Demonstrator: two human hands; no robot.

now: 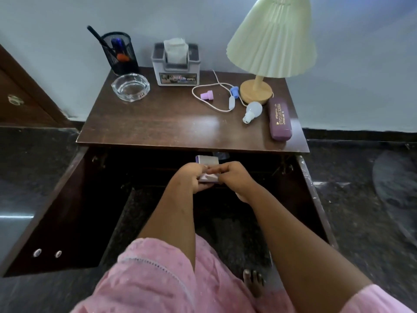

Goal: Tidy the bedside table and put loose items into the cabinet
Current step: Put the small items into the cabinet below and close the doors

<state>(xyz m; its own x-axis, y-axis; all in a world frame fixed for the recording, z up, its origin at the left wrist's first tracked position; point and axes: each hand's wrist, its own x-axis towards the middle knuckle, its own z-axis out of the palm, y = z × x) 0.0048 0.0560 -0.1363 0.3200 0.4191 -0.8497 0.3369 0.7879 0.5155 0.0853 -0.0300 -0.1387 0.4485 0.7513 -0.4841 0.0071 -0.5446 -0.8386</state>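
My left hand (pixel 191 177) and my right hand (pixel 234 177) meet in front of the open cabinet (pixel 259 175), both closed on a small pale purple box (pixel 211 178). A second pale box (pixel 207 159) lies just inside the cabinet under the table edge. On the dark wooden bedside table (pixel 158 123) lie a purple glasses case (pixel 279 118), a white bulb (pixel 252 111), a pink cap (pixel 207 95), a blue cap (pixel 234 89) and a white cord with a switch (pixel 216 108).
A glass ashtray (pixel 130 86), a black mesh pen holder (pixel 119 53), a grey tissue holder (pixel 176 64) and a pleated lamp (pixel 270 39) stand along the back. The cabinet doors swing out left (pixel 58 211) and right (pixel 313 195). My bare foot (pixel 253 282) rests on the dark floor.
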